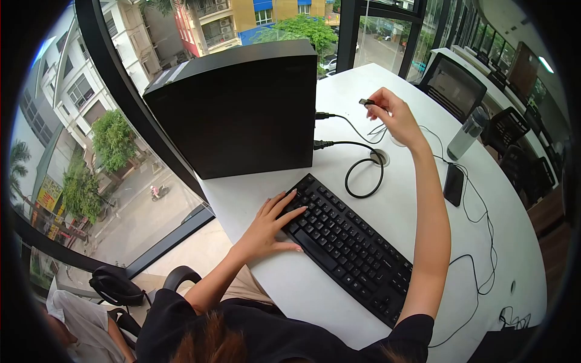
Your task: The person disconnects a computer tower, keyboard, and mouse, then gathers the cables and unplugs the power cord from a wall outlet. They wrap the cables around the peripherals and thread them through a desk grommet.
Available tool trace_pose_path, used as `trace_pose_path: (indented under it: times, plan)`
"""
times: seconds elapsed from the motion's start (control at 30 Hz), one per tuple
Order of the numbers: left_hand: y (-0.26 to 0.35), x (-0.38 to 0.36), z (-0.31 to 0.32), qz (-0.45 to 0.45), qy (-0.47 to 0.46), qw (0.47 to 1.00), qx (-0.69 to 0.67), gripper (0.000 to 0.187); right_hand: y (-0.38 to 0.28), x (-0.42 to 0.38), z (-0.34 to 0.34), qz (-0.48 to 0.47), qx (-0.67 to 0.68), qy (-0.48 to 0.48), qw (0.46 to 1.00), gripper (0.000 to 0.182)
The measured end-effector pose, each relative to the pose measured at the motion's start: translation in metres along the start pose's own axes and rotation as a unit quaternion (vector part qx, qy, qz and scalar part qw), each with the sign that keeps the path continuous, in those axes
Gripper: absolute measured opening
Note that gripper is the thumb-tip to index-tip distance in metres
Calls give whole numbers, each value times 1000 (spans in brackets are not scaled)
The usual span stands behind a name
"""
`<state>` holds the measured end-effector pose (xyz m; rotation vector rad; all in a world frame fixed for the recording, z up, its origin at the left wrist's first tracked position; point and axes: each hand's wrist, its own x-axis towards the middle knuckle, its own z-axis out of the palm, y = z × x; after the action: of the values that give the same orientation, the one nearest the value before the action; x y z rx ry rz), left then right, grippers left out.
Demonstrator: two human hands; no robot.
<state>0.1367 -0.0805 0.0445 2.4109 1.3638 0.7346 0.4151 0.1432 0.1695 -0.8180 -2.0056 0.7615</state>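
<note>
My left hand (265, 228) lies with its fingers spread on the left end of a black keyboard (351, 248), which sits at a slant on the white table. Raised over the table, my right hand (390, 115) pinches a USB plug (365, 102) whose metal end points left. A black computer case (242, 115) stands upright beyond the keyboard. Two cables enter its right side: a thin cable's plug (324, 115) above and a thick power cable's plug (322, 144) below. The thick black cable (346, 185) loops on the table.
On the right of the white table (417, 199) stand a water bottle (468, 134) and a black phone (454, 184). A thin black cable (493, 242) trails along that side. Office chairs (454, 85) are behind the table. Another person (91, 320) sits at lower left, near the window.
</note>
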Motion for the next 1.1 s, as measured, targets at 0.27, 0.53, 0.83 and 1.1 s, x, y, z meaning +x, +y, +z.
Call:
trace_pose_path:
  times: [0.27, 0.53, 0.83, 1.1]
  plan:
    - [2, 1, 0, -5, 0, 1000, -5, 84, -4, 17, 64, -61, -77, -13, 995, 28]
    - [2, 1, 1, 1, 2, 1000, -1, 84, 6, 31, 72, -53, -153, -31, 986, 28]
    - [1, -2, 2, -8, -3, 1000, -4, 82, 38, 33, 7, -37, -211, 5, 977, 21]
    - [1, 0, 2, -4, 9, 1000, 12, 83, 34, -89, -70, 64, -46, 108, 991, 18]
